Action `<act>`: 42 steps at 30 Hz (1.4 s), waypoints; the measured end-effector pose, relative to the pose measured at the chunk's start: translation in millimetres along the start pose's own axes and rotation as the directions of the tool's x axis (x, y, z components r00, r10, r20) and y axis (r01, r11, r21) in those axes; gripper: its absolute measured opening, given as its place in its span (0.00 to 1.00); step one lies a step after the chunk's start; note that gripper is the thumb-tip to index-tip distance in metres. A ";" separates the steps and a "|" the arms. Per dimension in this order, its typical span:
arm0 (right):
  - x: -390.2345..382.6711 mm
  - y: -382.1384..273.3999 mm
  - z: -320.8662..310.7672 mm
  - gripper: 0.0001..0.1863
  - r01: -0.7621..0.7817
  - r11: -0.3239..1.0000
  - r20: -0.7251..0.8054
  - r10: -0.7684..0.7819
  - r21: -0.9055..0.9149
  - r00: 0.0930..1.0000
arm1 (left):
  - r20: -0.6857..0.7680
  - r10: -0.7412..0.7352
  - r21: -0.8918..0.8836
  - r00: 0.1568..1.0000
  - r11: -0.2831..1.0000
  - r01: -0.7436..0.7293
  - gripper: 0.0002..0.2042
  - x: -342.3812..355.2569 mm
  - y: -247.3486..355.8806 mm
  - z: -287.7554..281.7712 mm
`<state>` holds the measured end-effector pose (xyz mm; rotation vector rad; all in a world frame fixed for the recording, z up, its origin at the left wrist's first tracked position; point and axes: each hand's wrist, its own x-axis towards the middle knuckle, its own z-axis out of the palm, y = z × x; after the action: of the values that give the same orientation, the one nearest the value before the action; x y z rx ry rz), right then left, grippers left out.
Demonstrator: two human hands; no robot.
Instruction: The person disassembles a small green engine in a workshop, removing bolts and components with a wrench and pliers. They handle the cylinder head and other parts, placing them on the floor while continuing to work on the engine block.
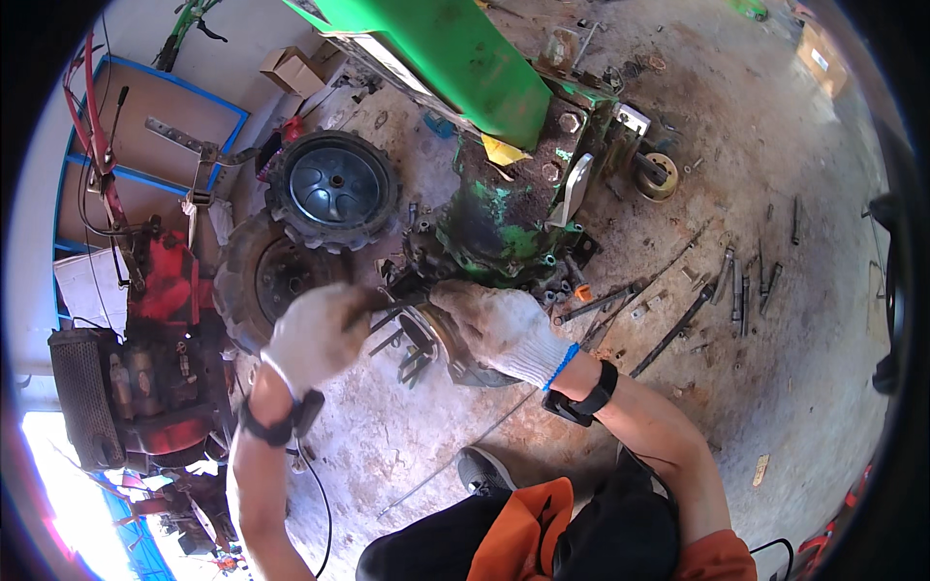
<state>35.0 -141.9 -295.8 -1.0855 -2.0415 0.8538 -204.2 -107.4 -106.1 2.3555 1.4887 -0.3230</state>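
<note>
Your left hand [315, 334] was motion-blurred, so its grip on the dark metal piece [387, 315] couldn't be read. Your right hand [499, 329] covered most of the round part [455, 363] beneath it; only a rim edge showed. The green housing [494, 228] hid whatever those parts joined to. The green cover [455, 53] ran off the top edge. The red machine [145, 358] was cropped at the left rim. Small loose bits [567, 290] by the housing were too tiny to identify.

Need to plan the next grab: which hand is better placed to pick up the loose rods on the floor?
Probably the right hand: the rods lie on its side of the green machine, while the left hand grips a dark tool across from them.
</note>
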 end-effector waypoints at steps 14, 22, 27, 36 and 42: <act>7.8 22.4 -35.6 0.33 0.123 0.890 0.103 -0.186 0.440 0.977 | -0.299 0.374 0.145 0.878 0.927 -0.346 0.14 -7.6 105.5 110.3; 3.6 11.6 -44.5 0.30 0.132 0.974 -0.066 -0.122 0.185 0.990 | -0.565 0.337 0.016 0.753 0.917 -0.399 0.12 -27.1 66.5 64.4; 1.9 11.7 -32.3 0.30 0.183 0.970 -0.105 -0.168 0.163 0.980 | -0.286 -0.182 -0.568 0.941 0.823 -0.014 0.14 -36.1 32.1 36.5; 2.4 6.2 -14.8 0.30 0.128 0.973 -0.064 -0.118 0.192 0.991 | -0.135 -0.351 -0.794 0.926 0.598 0.111 0.13 -17.9 -8.0 46.4; 2.9 6.3 -4.9 0.28 0.095 0.986 -0.070 -0.086 0.138 0.994 | -0.113 -0.330 -0.741 0.937 0.656 0.142 0.12 9.6 -30.4 38.7</act>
<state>40.3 -135.6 -297.3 -0.9234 -1.9312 0.8912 -228.0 -102.7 -149.9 1.5843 1.6317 0.4570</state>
